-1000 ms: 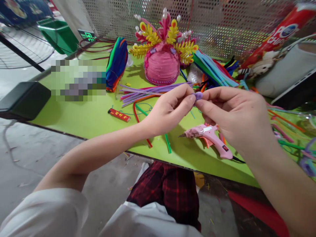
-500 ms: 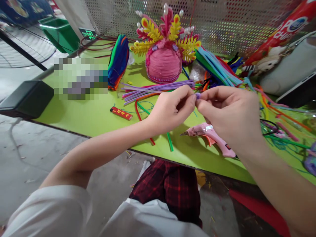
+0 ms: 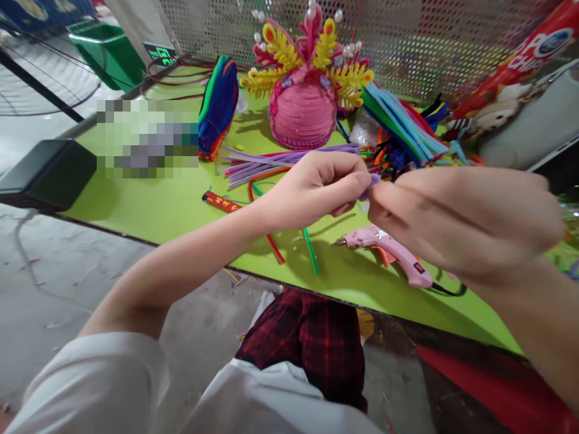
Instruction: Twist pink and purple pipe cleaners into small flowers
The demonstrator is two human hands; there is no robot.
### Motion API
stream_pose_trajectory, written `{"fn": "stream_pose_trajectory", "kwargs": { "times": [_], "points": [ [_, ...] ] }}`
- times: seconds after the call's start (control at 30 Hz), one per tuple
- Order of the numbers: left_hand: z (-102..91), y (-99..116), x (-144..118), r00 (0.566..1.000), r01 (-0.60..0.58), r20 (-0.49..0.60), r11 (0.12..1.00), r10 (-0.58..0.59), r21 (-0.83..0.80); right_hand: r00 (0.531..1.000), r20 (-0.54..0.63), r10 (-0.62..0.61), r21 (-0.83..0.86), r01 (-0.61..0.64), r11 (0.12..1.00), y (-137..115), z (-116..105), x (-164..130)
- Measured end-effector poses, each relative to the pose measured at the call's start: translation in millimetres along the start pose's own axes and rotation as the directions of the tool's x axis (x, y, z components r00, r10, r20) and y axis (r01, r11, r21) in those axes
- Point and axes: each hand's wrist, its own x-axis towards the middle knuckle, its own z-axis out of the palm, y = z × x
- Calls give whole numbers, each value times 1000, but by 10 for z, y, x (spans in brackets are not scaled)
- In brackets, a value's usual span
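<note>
Up close, fingertips meeting: left hand [image 3: 316, 190] and right hand [image 3: 456, 220] both pinched shut on a small purple piece [image 3: 373, 181] (mostly hidden, only a tuft showing between the fingers), held above the green table [image 3: 163, 208]. Just below, lying flat, a pink glue gun [image 3: 389, 253], beside a green stick [image 3: 311, 250] and a red lighter [image 3: 221, 202]. Further back, a spread of purple pipe cleaners [image 3: 280, 161]. Right at the rear, near the mesh, a pink crown [image 3: 304, 90] topped with yellow fronds.
</note>
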Motion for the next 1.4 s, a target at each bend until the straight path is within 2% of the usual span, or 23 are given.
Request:
{"fn": "stream_pose_trajectory", "kwargs": {
  "times": [0.13, 0.2, 0.3, 0.37, 0.43, 0.5, 0.53, 0.57, 0.6, 0.63, 0.67, 0.73, 0.8, 0.87, 0.93, 1.0, 1.1, 1.17, 1.23, 1.27, 1.33, 1.4],
  "points": [
    [-14, 75, 14, 982, 188, 64, 972, -180, -144, 976, 214, -31, 119, 5, 993, 106, -92, 88],
    [-1, 103, 13, 963, 270, 79, 946, -260, -181, 969, 238, -69, 200, 20, 980, 99, -151, 180],
    [13, 114, 10, 950, 311, 71, 922, -302, -230, 979, 185, -88, 249, 40, 968, 73, -186, 269],
    [1, 99, 9, 954, 300, 56, 924, -295, -236, 980, 177, -91, 207, 53, 977, 86, -149, 238],
    [-24, 74, 8, 967, 255, 35, 949, -253, -188, 987, 116, -107, 124, 92, 988, 116, -78, 130],
    [-44, 52, 3, 986, 167, -7, 982, -168, -89, 994, -63, -85, 62, 89, 994, 131, -1, -14],
    [-47, 44, -1, 992, 119, -38, 993, -120, -26, 985, -173, 6, 64, 5, 998, 122, 33, -82],
    [-43, 36, -7, 995, 76, -74, 996, -73, 39, 956, -203, 213, 155, -184, 971, 101, 63, -138],
    [-33, 28, -14, 994, 42, -110, 994, -30, 101, 891, -191, 412, 298, -348, 889, 68, 90, -179],
    [-19, 19, -23, 991, 14, -137, 988, 8, 155, 824, -139, 549, 426, -451, 784, 28, 114, -204],
    [-3, 7, -33, 988, -6, -153, 980, 37, 200, 777, -70, 625, 519, -507, 689, -15, 136, -212],
    [30, -22, -51, 984, -39, -157, 965, 82, 261, 744, 56, 666, 624, -546, 558, -93, 174, -193],
    [53, -59, -64, 985, -66, -134, 952, 110, 298, 729, 146, 669, 659, -576, 484, -144, 198, -157],
    [63, -95, -69, 986, -80, -112, 946, 120, 315, 692, 210, 691, 653, -625, 428, -161, 200, -138],
    [61, -123, -68, 989, -86, -83, 941, 119, 326, 675, 238, 699, 627, -656, 420, -150, 182, -149],
    [48, -137, -62, 993, -92, -41, 934, 113, 345, 688, 260, 677, 594, -667, 449, -122, 155, -182],
    [9, -127, -50, 992, -122, 61, 904, 107, 409, 760, 287, 583, 526, -634, 567, -62, 123, -223],
    [-21, -108, -42, 991, -134, 87, 883, 105, 450, 842, 221, 492, 456, -535, 711, -17, 115, -226],
    [-40, -95, -35, 994, -107, 44, 880, 98, 462, 914, 133, 383, 356, -405, 842, 24, 118, -215],
    [-42, -96, -33, 996, -87, 9, 886, 92, 455, 936, 110, 335, 313, -352, 882, 39, 123, -209],
    [-30, -117, -29, 997, -56, -23, 906, 73, 419, 955, 96, 279, 276, -295, 915, 53, 138, -202],
    [-1, -164, -25, 999, -29, -15, 930, 37, 366, 938, 93, 335, 324, -347, 880, 42, 164, -207]
  ]
}}
